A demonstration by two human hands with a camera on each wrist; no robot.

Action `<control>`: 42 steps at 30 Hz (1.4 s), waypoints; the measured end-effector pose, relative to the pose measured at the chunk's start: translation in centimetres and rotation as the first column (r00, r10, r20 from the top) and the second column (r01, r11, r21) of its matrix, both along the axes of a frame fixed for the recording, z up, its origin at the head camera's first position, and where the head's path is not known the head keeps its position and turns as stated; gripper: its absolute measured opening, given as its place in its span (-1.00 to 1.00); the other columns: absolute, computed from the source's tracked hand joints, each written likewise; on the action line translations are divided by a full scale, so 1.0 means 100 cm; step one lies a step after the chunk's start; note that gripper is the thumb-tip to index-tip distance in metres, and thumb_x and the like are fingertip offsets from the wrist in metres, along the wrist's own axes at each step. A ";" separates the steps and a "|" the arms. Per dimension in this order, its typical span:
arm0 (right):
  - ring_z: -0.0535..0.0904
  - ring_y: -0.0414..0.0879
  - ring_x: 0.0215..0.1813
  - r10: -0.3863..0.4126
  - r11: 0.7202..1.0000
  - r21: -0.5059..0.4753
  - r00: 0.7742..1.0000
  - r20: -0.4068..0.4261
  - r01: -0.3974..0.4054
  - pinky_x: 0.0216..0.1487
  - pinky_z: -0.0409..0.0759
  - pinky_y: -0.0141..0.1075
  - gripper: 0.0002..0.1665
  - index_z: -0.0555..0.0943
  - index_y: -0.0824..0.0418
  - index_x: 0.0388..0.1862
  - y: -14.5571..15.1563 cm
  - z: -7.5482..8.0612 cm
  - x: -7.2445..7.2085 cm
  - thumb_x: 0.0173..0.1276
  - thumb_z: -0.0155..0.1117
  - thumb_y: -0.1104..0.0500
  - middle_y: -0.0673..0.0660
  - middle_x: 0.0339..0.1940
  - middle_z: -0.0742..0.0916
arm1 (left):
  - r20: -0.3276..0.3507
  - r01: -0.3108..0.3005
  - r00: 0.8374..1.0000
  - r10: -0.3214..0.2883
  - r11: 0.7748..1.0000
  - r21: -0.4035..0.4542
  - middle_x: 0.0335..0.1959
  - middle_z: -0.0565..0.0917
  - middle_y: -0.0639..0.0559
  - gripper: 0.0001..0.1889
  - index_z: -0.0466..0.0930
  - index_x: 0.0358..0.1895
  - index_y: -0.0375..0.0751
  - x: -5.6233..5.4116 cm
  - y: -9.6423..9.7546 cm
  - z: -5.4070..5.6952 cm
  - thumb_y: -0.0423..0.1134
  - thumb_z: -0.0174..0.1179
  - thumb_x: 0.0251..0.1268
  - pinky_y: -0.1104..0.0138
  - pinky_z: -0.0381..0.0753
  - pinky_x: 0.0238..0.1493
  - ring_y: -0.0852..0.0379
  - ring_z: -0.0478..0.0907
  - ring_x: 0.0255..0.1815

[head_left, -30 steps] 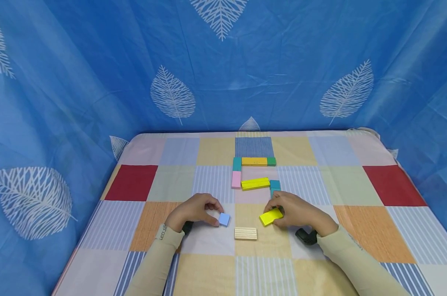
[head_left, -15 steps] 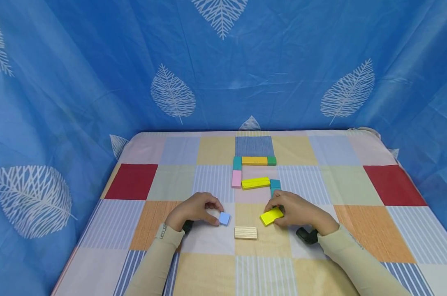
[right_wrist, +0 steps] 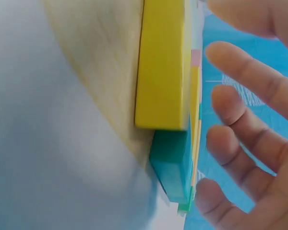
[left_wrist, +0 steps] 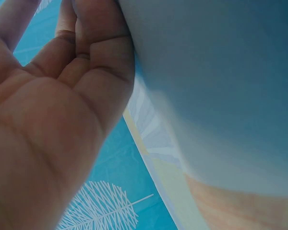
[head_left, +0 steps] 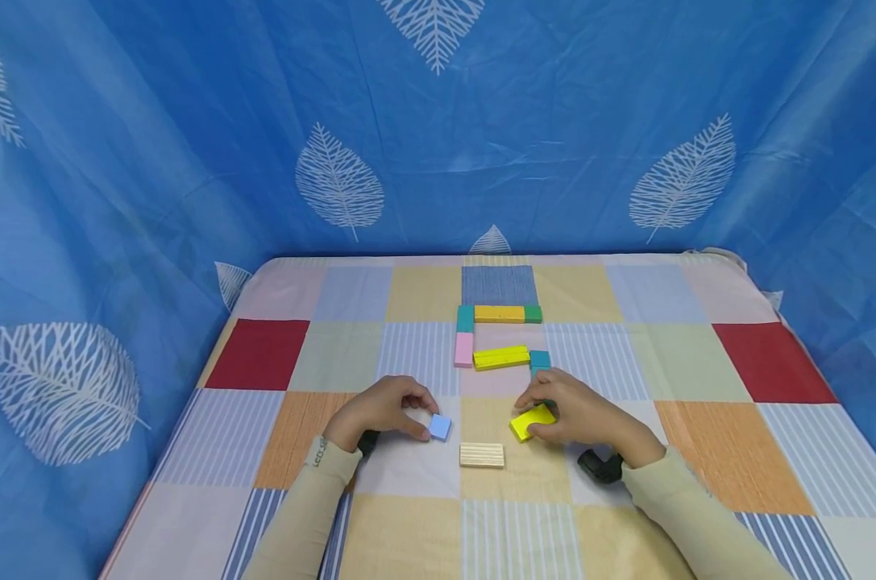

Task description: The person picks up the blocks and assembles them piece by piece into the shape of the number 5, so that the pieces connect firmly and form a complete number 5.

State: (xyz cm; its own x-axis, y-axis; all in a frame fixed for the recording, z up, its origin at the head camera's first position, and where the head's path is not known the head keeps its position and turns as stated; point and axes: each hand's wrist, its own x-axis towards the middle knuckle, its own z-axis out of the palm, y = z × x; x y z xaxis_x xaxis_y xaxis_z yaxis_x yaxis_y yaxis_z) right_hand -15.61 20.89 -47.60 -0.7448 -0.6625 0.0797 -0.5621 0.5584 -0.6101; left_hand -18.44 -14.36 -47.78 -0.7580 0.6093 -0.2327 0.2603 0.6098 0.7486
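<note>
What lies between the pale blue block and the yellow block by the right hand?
In the head view, only bare cloth lies straight between the pale blue block and the yellow block.

I could slip a hand between the light blue block (head_left: 441, 428) and the yellow block (head_left: 530, 420), but the striped wooden block (head_left: 482, 455) sits at that lane's near mouth and the yellow bars (head_left: 501, 358) across its far end. A teal block (head_left: 540, 358) obstructs my right hand (head_left: 579, 409) ahead; left of the pink block (head_left: 463, 350) I have room.
</note>
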 end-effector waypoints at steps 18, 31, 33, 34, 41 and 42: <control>0.58 -0.05 0.06 -0.021 0.980 -0.196 0.999 -0.027 0.016 0.08 0.61 -0.06 -0.83 0.83 0.14 -0.06 -0.029 -0.007 0.020 0.39 0.52 0.28 -0.08 -0.06 0.73 | -0.025 0.028 0.999 -0.028 1.000 0.006 -0.26 0.70 0.21 -0.72 0.85 -0.13 -0.18 -0.001 -0.003 -0.001 -0.32 0.69 0.08 0.36 0.49 -0.03 0.24 0.41 -0.21; 0.58 -0.07 0.05 -0.027 0.986 -0.163 1.000 0.005 0.027 0.14 0.55 -0.05 -0.83 0.84 0.12 -0.07 -0.048 -0.011 0.028 0.36 0.53 0.22 -0.09 -0.09 0.74 | -0.007 0.009 1.000 -0.009 1.000 -0.009 -0.28 0.68 0.20 -0.72 0.85 -0.14 -0.17 -0.001 -0.002 0.000 -0.31 0.69 0.08 0.36 0.48 -0.05 0.22 0.42 -0.22; 0.57 -0.08 0.05 -0.026 0.988 -0.150 1.000 0.017 0.028 0.14 0.54 -0.07 -0.81 0.85 0.11 -0.06 -0.049 -0.013 0.028 0.35 0.55 0.20 -0.10 -0.08 0.74 | -0.005 0.006 1.000 -0.006 1.000 -0.011 -0.28 0.68 0.20 -0.72 0.85 -0.14 -0.17 -0.001 -0.001 0.000 -0.31 0.69 0.08 0.36 0.48 -0.05 0.21 0.42 -0.22; 0.56 -0.08 0.05 -0.026 0.989 -0.144 0.999 0.020 0.028 0.13 0.53 -0.08 -0.80 0.85 0.10 -0.06 -0.050 -0.013 0.028 0.34 0.56 0.20 -0.11 -0.08 0.73 | -0.005 0.006 1.000 -0.006 1.000 -0.012 -0.28 0.68 0.20 -0.72 0.85 -0.14 -0.17 -0.001 -0.001 0.000 -0.31 0.69 0.09 0.36 0.48 -0.05 0.21 0.42 -0.22; 0.53 -0.10 0.04 -0.030 0.996 -0.078 0.998 0.057 0.035 0.11 0.51 -0.11 -0.75 0.84 0.08 -0.08 -0.055 -0.013 0.029 0.28 0.64 0.12 -0.14 -0.10 0.70 | -0.019 0.022 1.000 -0.022 1.000 0.005 -0.28 0.69 0.21 -0.72 0.85 -0.13 -0.18 -0.001 -0.001 0.001 -0.32 0.68 0.09 0.37 0.49 -0.05 0.25 0.42 -0.22; 0.52 -0.11 0.04 -0.028 0.997 -0.067 0.998 0.065 0.032 0.12 0.50 -0.10 -0.74 0.84 0.07 -0.08 -0.055 -0.013 0.029 0.27 0.66 0.11 -0.15 -0.10 0.69 | -0.019 0.023 1.000 -0.023 1.000 0.007 -0.28 0.69 0.21 -0.72 0.85 -0.13 -0.18 -0.001 -0.001 0.001 -0.32 0.68 0.09 0.37 0.49 -0.05 0.25 0.42 -0.22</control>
